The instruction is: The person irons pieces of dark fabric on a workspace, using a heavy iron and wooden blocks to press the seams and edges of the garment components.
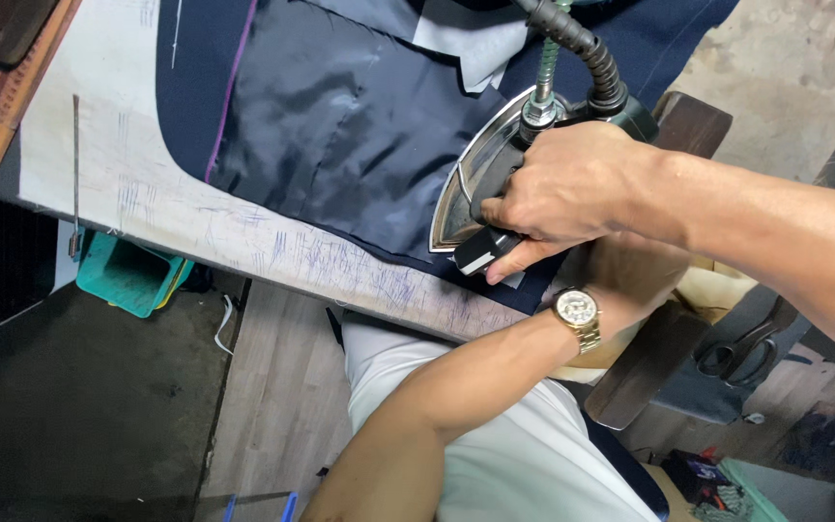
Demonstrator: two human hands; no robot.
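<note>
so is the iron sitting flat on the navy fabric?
No: the iron is tipped up on edge in the right hand, its shiny soleplate facing out over the navy fabric.

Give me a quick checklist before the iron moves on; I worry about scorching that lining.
1. Right hand grips the steam iron handle: ok.
2. Iron soleplate flat on the dark navy lining: cannot tell, it looks tilted.
3. Left hand away from the soleplate: cannot tell, it is mostly hidden under the right forearm.
4. Steam hose free of kinks: ok in the part shown.
5. Lining ahead of the iron lies smooth: not ok, creases show.
6. Scissors off the cloth: ok.
</note>
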